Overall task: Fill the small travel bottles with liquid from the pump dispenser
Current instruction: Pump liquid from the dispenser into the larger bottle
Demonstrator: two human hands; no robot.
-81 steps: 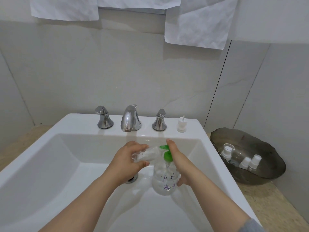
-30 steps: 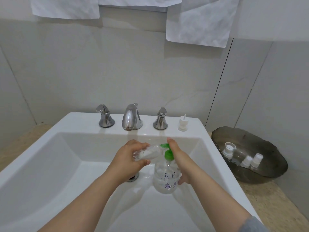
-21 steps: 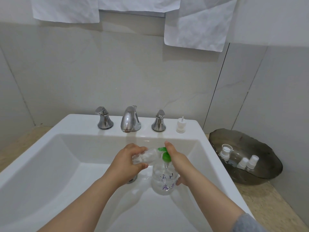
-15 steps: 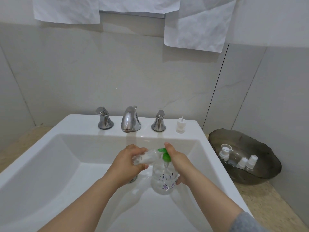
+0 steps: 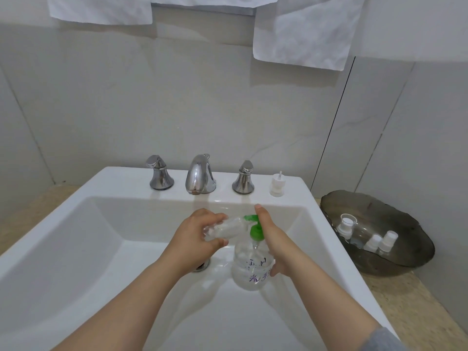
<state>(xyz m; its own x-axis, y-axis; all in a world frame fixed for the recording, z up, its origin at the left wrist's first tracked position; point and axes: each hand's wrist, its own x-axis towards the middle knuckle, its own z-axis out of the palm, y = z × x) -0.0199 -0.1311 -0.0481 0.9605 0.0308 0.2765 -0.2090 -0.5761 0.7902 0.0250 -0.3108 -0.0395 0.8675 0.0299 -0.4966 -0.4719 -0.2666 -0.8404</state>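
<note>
Over the sink [image 5: 76, 224], the travel bottle [image 5: 228, 228] is pinched by the curled fingers of the left hand [image 5: 195, 239], laid nearly level, mouth turned rightward at the green nozzle [image 5: 250, 218]. The pump dispenser [image 5: 250, 269] is gripped upright by the right hand [image 5: 273, 244].

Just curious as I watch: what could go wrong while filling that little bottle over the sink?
The small travel bottle lies tilted in the left hand at the green nozzle; slight misalignment could send liquid into the sink. The right hand alone steadies and presses the pump dispenser, so a hard press might tip it.
</note>
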